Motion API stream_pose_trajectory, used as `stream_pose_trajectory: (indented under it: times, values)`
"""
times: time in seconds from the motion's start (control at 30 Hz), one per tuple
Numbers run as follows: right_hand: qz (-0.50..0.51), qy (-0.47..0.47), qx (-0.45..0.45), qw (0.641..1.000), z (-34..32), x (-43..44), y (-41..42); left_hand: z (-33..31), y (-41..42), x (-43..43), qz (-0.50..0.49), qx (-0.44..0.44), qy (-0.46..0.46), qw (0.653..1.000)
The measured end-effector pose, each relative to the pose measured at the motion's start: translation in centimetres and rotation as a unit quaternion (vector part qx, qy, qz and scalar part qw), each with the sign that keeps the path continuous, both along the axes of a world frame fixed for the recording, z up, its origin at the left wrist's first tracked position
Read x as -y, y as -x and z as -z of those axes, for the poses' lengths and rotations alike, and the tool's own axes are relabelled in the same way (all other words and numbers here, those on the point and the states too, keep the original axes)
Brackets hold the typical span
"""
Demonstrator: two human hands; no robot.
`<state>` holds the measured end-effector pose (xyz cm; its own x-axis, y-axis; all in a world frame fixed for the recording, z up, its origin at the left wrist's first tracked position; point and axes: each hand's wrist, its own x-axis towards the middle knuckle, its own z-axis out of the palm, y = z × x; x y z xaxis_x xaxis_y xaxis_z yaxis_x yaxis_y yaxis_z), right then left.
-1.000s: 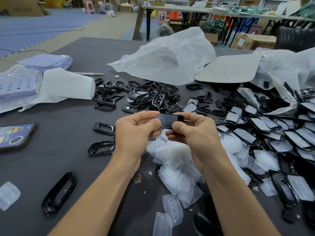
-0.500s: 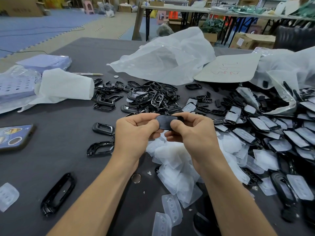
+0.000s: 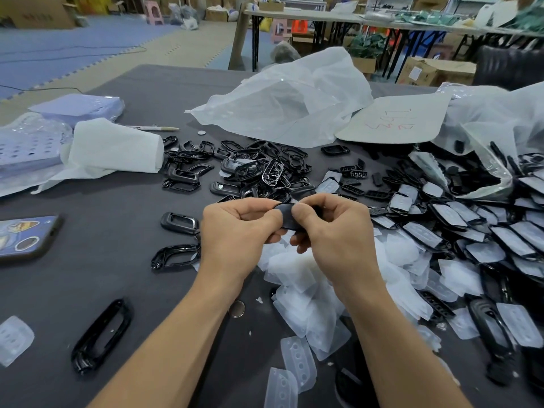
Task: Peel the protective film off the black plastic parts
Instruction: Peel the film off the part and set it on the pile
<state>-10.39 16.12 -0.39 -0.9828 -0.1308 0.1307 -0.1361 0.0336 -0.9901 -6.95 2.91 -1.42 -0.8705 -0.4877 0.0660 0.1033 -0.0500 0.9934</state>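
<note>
My left grip (image 3: pixel 235 228) and right grip (image 3: pixel 332 231) both pinch one black part (image 3: pixel 285 217) above the table (image 3: pixel 103 275). Peeled film (image 3: pixel 297 269) is heaped beneath. Many covered parts (image 3: pixel 459 213) lie to the right, so I judge plenty is left.

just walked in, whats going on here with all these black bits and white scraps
A person is peeling protective film off small plastic pieces at a dark table. The left hand and right hand both pinch one black plastic part above a heap of peeled film; whether its film is off cannot be told. Film-covered parts lie spread to the right, and bare black frames are piled behind the hands.
</note>
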Motion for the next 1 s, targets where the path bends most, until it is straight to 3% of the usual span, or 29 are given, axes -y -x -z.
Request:
stream_pose_trajectory:
  times: [0.17, 0.5, 0.7, 0.8, 1.0]
  values:
    - [-0.016, -0.014, -0.012, 1.0, -0.01, -0.05, 0.04, 0.03, -0.13, 0.24, 0.017, -0.006, 0.053, 0.998]
    - [-0.075, 0.036, 0.041, 0.996, -0.12, -0.39, 0.34, 0.06, 0.05, 0.33, -0.04, 0.008, 0.076, 0.996]
    - [-0.05, 0.0, 0.001, 0.999, 0.1, 0.04, 0.03, 0.32, -0.09, 0.24, -0.032, -0.002, 0.109, 0.993]
    - [-0.037, 0.02, 0.022, 0.999, 0.22, -0.22, 0.38, 0.27, -0.19, 0.32, -0.006, -0.001, 0.119, 0.993]
    - [-0.038, 0.068, 0.071, 0.994, -0.06, -0.58, 0.6, 0.56, 0.18, 0.47, 0.003, 0.017, 0.051, 0.999]
